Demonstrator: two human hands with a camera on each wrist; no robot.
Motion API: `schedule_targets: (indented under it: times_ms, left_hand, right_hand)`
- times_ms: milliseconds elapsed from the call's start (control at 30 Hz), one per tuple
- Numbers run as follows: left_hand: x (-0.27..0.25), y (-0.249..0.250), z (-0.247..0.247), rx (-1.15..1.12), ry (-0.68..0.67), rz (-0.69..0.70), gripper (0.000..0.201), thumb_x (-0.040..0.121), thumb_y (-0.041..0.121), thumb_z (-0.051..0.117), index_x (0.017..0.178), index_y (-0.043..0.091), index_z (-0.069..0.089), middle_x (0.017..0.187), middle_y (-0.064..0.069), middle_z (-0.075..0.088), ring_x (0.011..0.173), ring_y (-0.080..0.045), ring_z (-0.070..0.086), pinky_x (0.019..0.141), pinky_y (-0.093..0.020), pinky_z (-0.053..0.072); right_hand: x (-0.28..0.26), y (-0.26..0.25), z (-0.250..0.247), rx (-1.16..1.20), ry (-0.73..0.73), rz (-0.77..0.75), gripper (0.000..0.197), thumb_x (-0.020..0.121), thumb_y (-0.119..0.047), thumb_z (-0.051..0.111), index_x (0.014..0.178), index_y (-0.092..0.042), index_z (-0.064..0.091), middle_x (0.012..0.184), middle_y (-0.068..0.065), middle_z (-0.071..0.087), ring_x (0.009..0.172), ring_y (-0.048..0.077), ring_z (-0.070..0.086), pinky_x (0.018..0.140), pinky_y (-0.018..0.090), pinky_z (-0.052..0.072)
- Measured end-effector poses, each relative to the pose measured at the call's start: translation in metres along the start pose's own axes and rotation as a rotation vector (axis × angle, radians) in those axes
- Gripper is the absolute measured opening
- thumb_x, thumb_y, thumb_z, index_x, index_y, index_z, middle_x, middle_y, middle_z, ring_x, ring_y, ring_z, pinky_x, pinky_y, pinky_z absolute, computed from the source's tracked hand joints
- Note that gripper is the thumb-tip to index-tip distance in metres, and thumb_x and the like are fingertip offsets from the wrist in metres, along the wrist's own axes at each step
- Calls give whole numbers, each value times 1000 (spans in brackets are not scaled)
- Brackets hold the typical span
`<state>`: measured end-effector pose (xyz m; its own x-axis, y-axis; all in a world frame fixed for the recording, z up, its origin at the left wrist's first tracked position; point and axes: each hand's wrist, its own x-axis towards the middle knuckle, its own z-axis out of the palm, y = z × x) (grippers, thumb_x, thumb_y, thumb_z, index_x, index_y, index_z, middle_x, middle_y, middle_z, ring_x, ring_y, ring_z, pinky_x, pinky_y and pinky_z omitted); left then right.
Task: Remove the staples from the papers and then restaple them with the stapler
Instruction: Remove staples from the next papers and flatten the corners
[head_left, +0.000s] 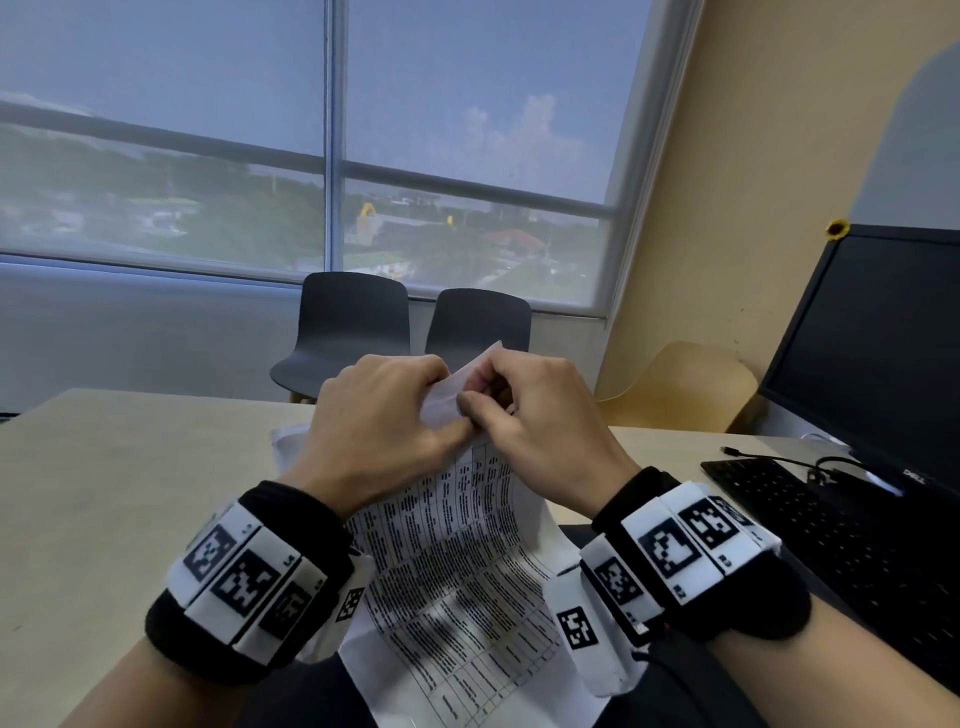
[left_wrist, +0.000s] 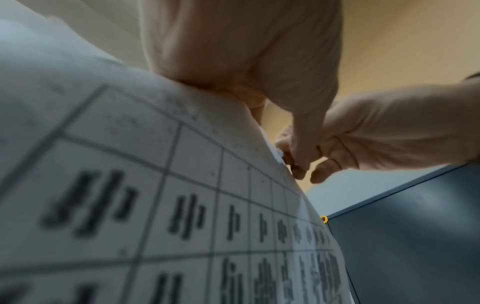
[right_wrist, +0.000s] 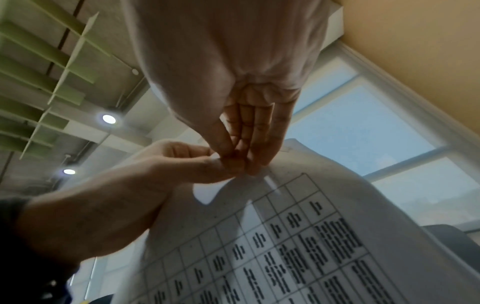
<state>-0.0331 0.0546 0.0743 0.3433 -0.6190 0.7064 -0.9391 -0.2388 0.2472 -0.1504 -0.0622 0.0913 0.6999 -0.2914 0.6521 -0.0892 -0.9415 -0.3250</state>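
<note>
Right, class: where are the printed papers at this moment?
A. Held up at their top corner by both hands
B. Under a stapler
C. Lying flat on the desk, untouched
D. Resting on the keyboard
A: the left hand and right hand both pinch the top corner of the papers, which hang down toward the person, off the desk.

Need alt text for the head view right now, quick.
Both hands, left hand and right hand, pinch the top corner of printed papers held above a table; a keyboard lies right.
</note>
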Motion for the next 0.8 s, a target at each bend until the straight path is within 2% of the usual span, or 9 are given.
schedule_targets:
  times_ms: [133,233,300,400,500,567,633,700,800]
  left_hand:
    - [1,1,2,-33,41,-11,39,80,58,54,66,22,56,50,13,42,54,-13,44,50,-28,25]
    - [1,-2,0,-165,13,-30,32,79,53,57,80,24,71,59,13,60,61,-13,56,54,-32,43]
    - [2,-3,-2,-222,-11,-41,30,78,48,57,82,24,74,67,12,68,67,-14,62,61,-36,51]
    - [2,-4,-2,-249,-15,-47,27,77,43,58,79,21,74,65,10,68,66,-16,62,61,-36,52]
    - [3,-5,0,-267,-25,-64,26,77,41,60,75,19,74,63,8,66,63,-16,60,59,-33,49]
    - [3,-4,0,-267,-23,-81,24,77,40,62,74,19,74,63,8,66,63,-16,60,60,-35,51]
    - [3,-3,1,-264,-15,-92,22,77,38,64,73,20,74,63,9,66,63,-15,60,61,-36,53]
    - [3,-2,2,-259,-1,-107,22,78,39,65,73,20,75,63,9,67,63,-15,61,61,-36,53]
    - [4,-2,4,-229,25,-146,19,77,37,66,75,20,75,64,7,69,65,-20,63,61,-37,54]
  right_hand:
    - [0,-2,-4,8,4,29,9,87,-28,66,79,-24,67,74,-10,67,73,11,63,71,40,54]
    - [-3,-3,-6,14,0,42,10,89,-28,67,80,-24,68,74,-11,66,72,9,62,70,37,53]
    - [-4,-3,-6,19,-1,49,10,90,-27,65,81,-23,67,75,-10,65,73,9,61,70,36,53]
    - [-6,-5,-3,-107,0,5,11,94,-27,60,85,-21,61,83,-9,63,73,12,57,68,34,48]
    - [-12,-13,2,-364,14,-114,10,96,-25,54,90,-18,57,89,-3,61,67,13,45,58,29,33]
    - [-16,-19,4,-440,31,-133,9,92,-21,58,86,-13,59,85,2,61,60,18,50,53,26,27]
    - [-15,-20,6,-438,70,-133,11,90,-20,59,82,-13,58,81,3,62,61,23,57,53,26,28]
    - [-14,-19,10,-345,72,-66,14,91,-23,54,82,-13,60,83,3,63,67,23,58,58,27,32]
    - [-18,-22,20,-115,116,148,19,90,-24,55,76,-16,64,76,1,67,69,20,60,61,30,40]
